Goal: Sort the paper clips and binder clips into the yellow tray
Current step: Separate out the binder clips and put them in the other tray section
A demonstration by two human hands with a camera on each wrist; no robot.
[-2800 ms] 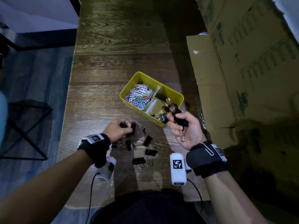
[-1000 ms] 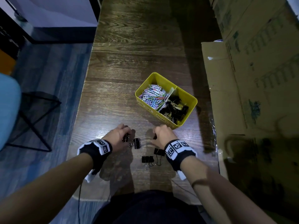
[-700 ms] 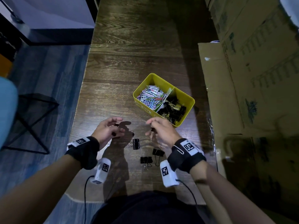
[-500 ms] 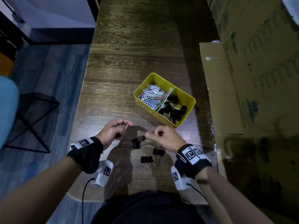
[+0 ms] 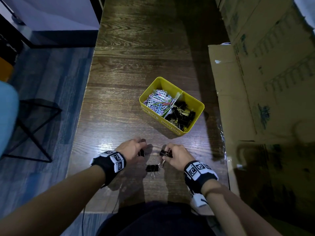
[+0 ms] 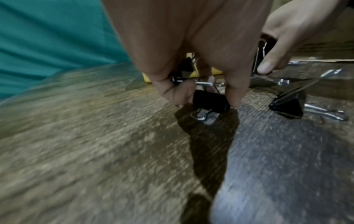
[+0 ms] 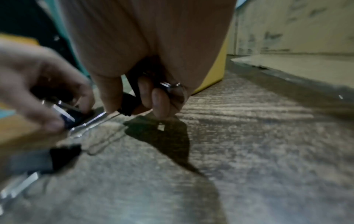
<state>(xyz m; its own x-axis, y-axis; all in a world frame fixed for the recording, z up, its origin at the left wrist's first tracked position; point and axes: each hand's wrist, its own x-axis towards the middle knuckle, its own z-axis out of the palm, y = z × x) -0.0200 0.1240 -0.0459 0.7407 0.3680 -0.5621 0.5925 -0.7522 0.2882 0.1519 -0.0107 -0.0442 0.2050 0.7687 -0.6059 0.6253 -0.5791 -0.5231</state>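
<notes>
Since the frame half a second earlier, both hands have been lowered onto the dark wood-grain desk (image 5: 136, 65), and one loose clip fewer is seen lying between them.

Left hand (image 5: 131, 148): fingers curled down; a small black metal binder clip (image 6: 209, 103) is pinched between thumb and fingertips, its wire handles touching the desk. A second clip is held higher in the same hand, largely hidden.

Right hand (image 5: 177, 155): fingers curled round another black binder clip (image 5: 165, 153); a silver handle is seen protruding under the fingers in the right wrist view.

Remaining black binder clip (image 5: 152, 168): lying flat on the desk, untouched, just below and between the two hands.

Yellow rectangular two-compartment tray (image 5: 199, 106): set on the desk beyond the hands, well apart from them. Coloured wire paper clips (image 5: 158, 101) are held in its left compartment, a heap of black binder clips (image 5: 180, 114) in its right.

Brown cardboard boxes (image 5: 255, 82): stacked along the right edge of the desk.
</notes>
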